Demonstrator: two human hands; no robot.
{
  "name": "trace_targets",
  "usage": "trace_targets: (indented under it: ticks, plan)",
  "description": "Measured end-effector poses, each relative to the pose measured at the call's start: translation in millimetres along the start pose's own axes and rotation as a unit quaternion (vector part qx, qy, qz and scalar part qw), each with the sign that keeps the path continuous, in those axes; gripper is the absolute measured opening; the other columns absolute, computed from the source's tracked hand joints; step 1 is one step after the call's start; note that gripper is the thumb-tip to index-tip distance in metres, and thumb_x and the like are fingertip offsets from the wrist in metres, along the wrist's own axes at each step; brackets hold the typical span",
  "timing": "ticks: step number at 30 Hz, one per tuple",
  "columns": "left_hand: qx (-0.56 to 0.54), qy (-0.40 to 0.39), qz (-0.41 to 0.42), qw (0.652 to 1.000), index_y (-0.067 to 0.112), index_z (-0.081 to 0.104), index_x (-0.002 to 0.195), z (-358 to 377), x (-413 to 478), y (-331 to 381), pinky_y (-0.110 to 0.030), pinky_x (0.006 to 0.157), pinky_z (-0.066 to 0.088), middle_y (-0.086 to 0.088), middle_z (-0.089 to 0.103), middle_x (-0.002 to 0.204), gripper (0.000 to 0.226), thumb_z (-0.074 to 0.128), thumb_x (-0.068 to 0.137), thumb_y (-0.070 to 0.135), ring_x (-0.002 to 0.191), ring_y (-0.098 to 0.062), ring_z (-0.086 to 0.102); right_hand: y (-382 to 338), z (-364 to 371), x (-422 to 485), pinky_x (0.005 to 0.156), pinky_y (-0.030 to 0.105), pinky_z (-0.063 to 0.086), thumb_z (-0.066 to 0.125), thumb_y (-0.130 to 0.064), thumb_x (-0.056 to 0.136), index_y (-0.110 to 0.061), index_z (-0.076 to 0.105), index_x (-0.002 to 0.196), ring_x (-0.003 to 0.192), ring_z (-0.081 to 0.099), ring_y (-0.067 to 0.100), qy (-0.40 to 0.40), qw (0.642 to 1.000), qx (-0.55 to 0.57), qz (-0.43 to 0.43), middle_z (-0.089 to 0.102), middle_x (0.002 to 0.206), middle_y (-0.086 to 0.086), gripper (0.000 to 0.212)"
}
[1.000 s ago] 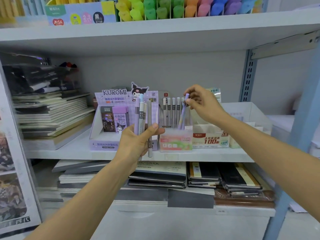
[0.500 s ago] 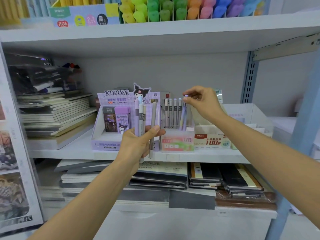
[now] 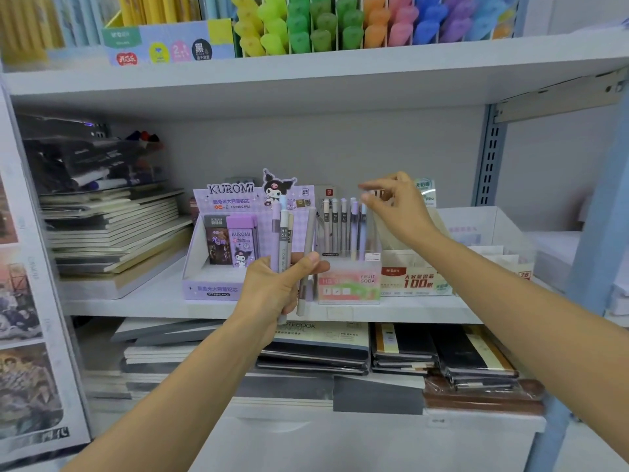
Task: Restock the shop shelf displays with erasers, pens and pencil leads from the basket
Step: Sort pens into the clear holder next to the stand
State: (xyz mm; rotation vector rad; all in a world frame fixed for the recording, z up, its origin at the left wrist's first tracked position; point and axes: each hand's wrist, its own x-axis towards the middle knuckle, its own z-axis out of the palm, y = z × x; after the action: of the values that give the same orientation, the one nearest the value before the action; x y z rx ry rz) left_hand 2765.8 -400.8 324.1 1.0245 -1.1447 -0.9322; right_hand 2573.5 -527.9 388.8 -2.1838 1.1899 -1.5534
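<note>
While the left hand (image 3: 275, 287) grips an upright bundle of slim grey, lilac and beige pencil-lead tubes (image 3: 284, 233), the right hand (image 3: 398, 206) hovers with fingers loosely parted and nothing between them. Just below the right hand, a row of similar lead tubes (image 3: 343, 226) stands in a clear plastic display holder (image 3: 349, 284) on the white shelf (image 3: 153, 301); a lilac Kuromi cardboard display box (image 3: 218, 287) sits behind the left hand.

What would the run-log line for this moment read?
left hand grips bundle of slim pastel lead tubes | right hand empty, over clear plastic display holder | stocked tubes stand upright inside
</note>
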Motion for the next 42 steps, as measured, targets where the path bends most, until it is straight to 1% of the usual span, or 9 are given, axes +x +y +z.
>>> trace_targets:
  ticks: [4,9,17,21,24,28,32,35,42]
  plan:
    - [0.000,0.000,-0.003,1.000,0.013,0.070,0.078,6,-2,3,-0.017,0.037,0.018,-0.007,0.077,0.093,0.017,0.072,0.084,0.029,0.032,-0.007,0.021,-23,-13,-25,0.061,0.022,0.049,0.059,-0.022,0.095,-0.018,0.066,0.110,0.069,0.062,0.011,-0.038,0.982,0.185,0.002,0.070,0.092,0.003,0.017]
    - [0.006,-0.020,-0.009,1.000,-0.001,0.064,0.094,22,-12,5,-0.015,0.032,0.023,-0.012,0.076,0.090,0.030,0.074,0.083,0.025,0.029,-0.006,0.022,-44,-4,-55,0.063,0.023,0.055,0.071,-0.016,0.085,-0.008,0.069,0.099,0.068,0.066,0.015,-0.207,0.945,0.252,-0.008,0.072,0.081,0.005,0.016]
    - [0.006,0.013,-0.016,1.000,0.012,0.076,0.087,-3,-16,6,-0.015,0.034,0.020,-0.006,0.075,0.087,0.023,0.081,0.073,0.030,0.035,-0.008,0.021,-36,-34,-56,0.067,0.025,0.059,0.066,-0.002,0.087,0.001,0.060,0.099,0.075,0.071,0.026,-0.092,0.906,0.404,0.091,0.073,0.085,0.016,0.014]
    - [-0.087,0.064,0.022,0.994,0.015,0.071,0.080,-5,-15,8,-0.015,0.033,0.021,-0.009,0.076,0.091,0.014,0.078,0.075,0.026,0.034,-0.006,0.023,-25,-38,-72,0.065,0.023,0.059,0.067,-0.002,0.084,0.001,0.064,0.097,0.075,0.071,0.024,-0.191,0.914,0.334,0.130,0.073,0.087,0.017,0.013]
    - [-0.103,0.095,0.039,0.989,0.012,0.070,0.089,-1,-15,8,-0.016,0.034,0.020,-0.006,0.067,0.074,0.040,0.083,0.060,0.038,0.034,-0.008,0.024,-20,-32,-90,0.066,0.025,0.060,0.071,-0.007,0.079,0.001,0.065,0.099,0.078,0.072,0.027,-0.257,0.901,0.325,0.128,0.073,0.090,0.019,0.023]
    - [-0.079,0.073,0.047,0.993,0.019,0.078,0.089,10,-20,3,-0.019,0.038,0.016,0.000,0.035,0.051,0.032,0.080,0.063,0.038,0.036,-0.010,0.021,-21,-17,-103,0.070,0.027,0.059,0.074,-0.007,0.080,0.002,0.064,0.096,0.081,0.072,0.027,-0.291,0.903,0.304,0.091,0.074,0.089,0.018,0.021]
    - [-0.056,0.041,0.051,0.996,0.016,0.077,0.100,11,-20,0,-0.019,0.037,0.016,0.001,0.032,0.045,0.039,0.079,0.067,0.037,0.035,-0.012,0.018,-31,-15,-95,0.072,0.027,0.057,0.072,-0.014,0.084,-0.005,0.069,0.096,0.078,0.071,0.018,-0.262,0.929,0.256,0.063,0.074,0.086,0.007,0.016]
    - [-0.022,-0.008,0.058,0.998,0.015,0.077,0.098,10,-19,1,-0.022,0.040,0.012,-0.002,0.038,0.044,0.029,0.076,0.075,0.032,0.035,-0.013,0.017,-45,-17,-81,0.068,0.019,0.054,0.065,-0.019,0.090,-0.013,0.072,0.106,0.077,0.065,0.008,-0.187,0.950,0.248,0.035,0.073,0.091,-0.002,0.019]
    - [-0.002,-0.061,0.044,0.997,0.018,0.077,0.095,14,-23,5,-0.016,0.033,0.020,-0.002,0.074,0.073,0.010,0.070,0.087,0.020,0.033,-0.008,0.023,-60,-12,-70,0.066,0.011,0.049,0.066,-0.021,0.089,-0.019,0.074,0.098,0.071,0.061,-0.003,-0.257,0.943,0.211,0.010,0.071,0.081,-0.008,0.012]
